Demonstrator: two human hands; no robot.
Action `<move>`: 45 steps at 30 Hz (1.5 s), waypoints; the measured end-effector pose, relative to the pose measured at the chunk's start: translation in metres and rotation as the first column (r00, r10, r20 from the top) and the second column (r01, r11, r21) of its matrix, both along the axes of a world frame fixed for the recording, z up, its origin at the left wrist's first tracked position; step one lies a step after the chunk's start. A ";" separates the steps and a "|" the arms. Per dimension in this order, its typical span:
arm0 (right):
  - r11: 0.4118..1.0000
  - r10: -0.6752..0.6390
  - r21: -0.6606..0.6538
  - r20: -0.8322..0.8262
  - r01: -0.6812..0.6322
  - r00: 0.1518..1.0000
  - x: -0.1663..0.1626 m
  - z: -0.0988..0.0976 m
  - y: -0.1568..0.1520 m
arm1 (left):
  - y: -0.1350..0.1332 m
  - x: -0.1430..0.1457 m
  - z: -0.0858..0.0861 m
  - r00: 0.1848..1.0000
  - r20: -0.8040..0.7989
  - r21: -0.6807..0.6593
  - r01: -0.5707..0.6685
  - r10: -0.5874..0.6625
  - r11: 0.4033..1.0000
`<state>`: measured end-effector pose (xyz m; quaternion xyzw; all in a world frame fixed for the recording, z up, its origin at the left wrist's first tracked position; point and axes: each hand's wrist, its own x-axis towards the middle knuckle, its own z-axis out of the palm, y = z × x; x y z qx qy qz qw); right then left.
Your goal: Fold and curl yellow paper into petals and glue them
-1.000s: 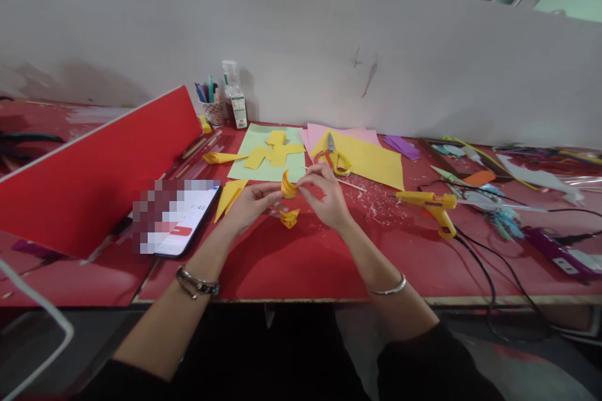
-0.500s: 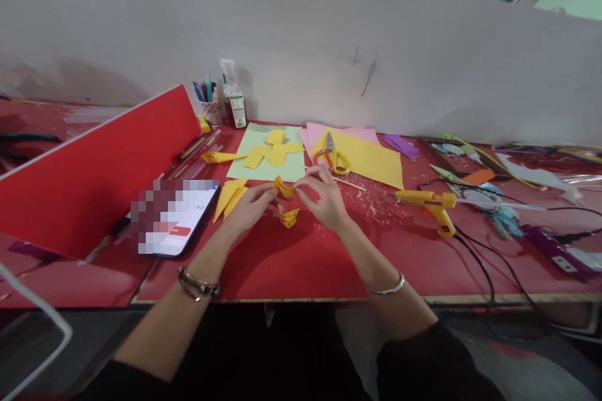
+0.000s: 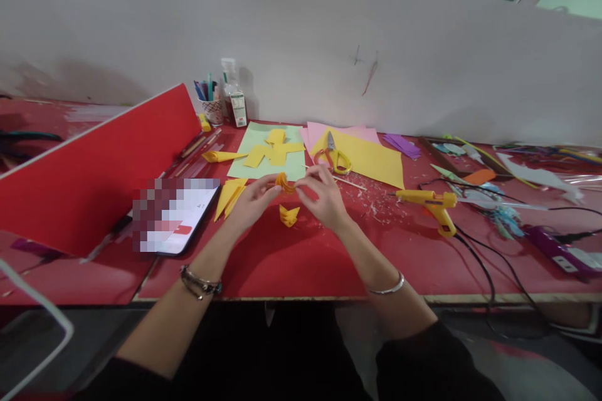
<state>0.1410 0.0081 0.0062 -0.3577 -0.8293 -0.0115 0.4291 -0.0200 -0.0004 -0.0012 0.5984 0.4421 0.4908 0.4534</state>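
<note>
Between my two hands is a curved, folded piece of yellow paper [image 3: 284, 182]. My left hand [image 3: 256, 197] pinches its left end, and the fingertips of my right hand [image 3: 321, 193] grip its right end. Just below on the red table [image 3: 291, 263] sits a small yellow folded paper piece [image 3: 288, 215] with pointed tips. Left of my left hand lie several pointed yellow paper pieces [image 3: 229, 196]. Beyond my hands, cut yellow paper pieces [image 3: 278, 154] rest on a pale green sheet [image 3: 237, 166].
Scissors [image 3: 339, 160] lie on a yellow sheet [image 3: 376, 163]. To the right is a yellow glue gun [image 3: 430, 202] with its cable. A phone [image 3: 200, 219] and a leaning red board [image 3: 108, 169] stand left. A bottle [image 3: 236, 103] and a pen cup [image 3: 212, 111] are at the wall.
The yellow paper between my hands has become more tightly curved and stands more upright. My left fingers have shifted slightly, uncovering more of the table beside the small folded piece.
</note>
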 end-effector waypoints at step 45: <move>0.936 -0.022 -0.350 0.083 0.050 0.996 0.002 -0.017 0.012 | 0.002 -0.005 -0.008 0.902 -0.409 0.182 -0.066 0.137 0.981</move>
